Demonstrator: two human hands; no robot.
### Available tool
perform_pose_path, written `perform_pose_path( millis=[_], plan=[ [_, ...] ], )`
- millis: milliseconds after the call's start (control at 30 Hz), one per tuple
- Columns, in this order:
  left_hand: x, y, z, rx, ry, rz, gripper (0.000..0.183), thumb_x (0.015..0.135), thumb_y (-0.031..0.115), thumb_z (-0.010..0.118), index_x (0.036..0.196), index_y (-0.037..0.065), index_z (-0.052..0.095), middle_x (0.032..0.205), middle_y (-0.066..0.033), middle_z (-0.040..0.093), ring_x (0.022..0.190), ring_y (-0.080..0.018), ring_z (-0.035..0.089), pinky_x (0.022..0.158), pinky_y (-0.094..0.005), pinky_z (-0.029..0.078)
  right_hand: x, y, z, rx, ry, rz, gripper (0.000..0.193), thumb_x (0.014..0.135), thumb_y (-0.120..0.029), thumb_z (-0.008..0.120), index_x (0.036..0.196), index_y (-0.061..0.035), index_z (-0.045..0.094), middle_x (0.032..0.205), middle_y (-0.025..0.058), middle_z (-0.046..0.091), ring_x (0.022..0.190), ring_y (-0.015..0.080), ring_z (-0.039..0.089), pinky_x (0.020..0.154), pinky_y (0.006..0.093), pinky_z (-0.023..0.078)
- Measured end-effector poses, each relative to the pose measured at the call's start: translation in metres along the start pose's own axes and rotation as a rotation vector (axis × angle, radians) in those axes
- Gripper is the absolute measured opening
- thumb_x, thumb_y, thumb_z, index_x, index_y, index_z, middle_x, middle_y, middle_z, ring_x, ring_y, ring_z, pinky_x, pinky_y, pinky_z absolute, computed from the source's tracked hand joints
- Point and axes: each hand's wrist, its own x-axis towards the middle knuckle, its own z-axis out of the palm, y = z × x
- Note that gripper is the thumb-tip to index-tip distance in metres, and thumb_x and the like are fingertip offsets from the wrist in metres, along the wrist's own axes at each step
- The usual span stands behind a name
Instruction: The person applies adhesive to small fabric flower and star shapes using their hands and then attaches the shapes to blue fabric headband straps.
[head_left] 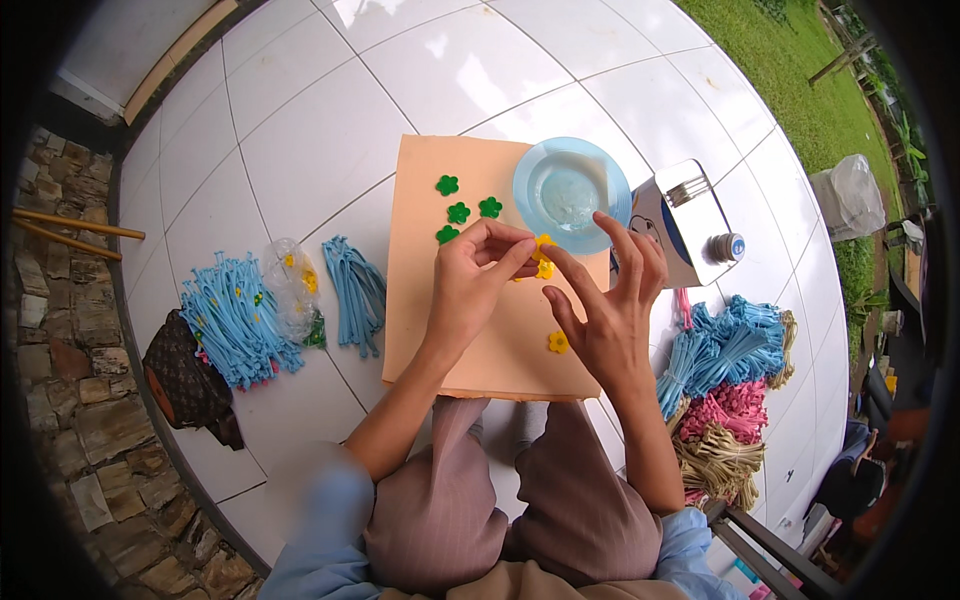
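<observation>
My left hand [475, 275] pinches a small yellow plastic flower [543, 241] between thumb and forefinger, above a peach-coloured board [440, 330] in front of my knees. My right hand [615, 310] is open, its fingers spread, with the forefinger tip close to that flower; whether it touches cannot be told. Just below the pinch shows another yellow flower [545, 269], and one more yellow flower [558, 342] lies lower on the board, near my right wrist. Several green flowers [459, 212] lie on the board's upper left part. A light blue plate [522, 185] rests over the board's upper right corner.
Blue cord bundles [240, 320] and a clear bag [290, 290] with yellow pieces lie left, beside a dark patterned bag [185, 370]. At right are a tin [685, 225], more blue bundles [735, 340], pink bundles [725, 410] and beige bundles [720, 465] on white floor tiles [300, 150].
</observation>
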Motion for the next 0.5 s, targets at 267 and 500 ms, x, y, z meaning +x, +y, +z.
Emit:
perform_pose_path(
  millis=[267, 500],
  plan=[
    [0.0, 0.0, -0.002, -0.034, -0.028, -0.026, 0.01, 0.085, 0.007, 0.06, 0.091, -0.001, 0.057, 0.09, -0.0087, 0.062, 0.081, -0.0136, 0.063, 0.075, -0.0266, 0.055, -0.001, 0.001, 0.001, -0.061, 0.027, -0.024, 0.036, 0.067, -0.027, 0.073, 0.101, -0.0217, 0.065, 0.13, 0.0075, 0.038, 0.115, 0.0278, 0.035, 0.098, 0.0501, 0.028],
    [-0.008, 0.005, -0.024, 0.373, 0.018, 0.014, 0.01, 0.082, 0.007, 0.063, 0.088, -0.001, 0.06, 0.082, -0.0055, 0.063, 0.074, -0.0093, 0.06, 0.066, -0.0219, 0.051, -0.011, 0.01, -0.01, 0.287, -0.074, 0.132, 0.031, 0.069, -0.002, 0.067, 0.097, -0.0075, 0.055, 0.1, 0.0092, 0.052, 0.094, 0.0274, 0.048, 0.082, 0.0388, 0.041]
  ],
)
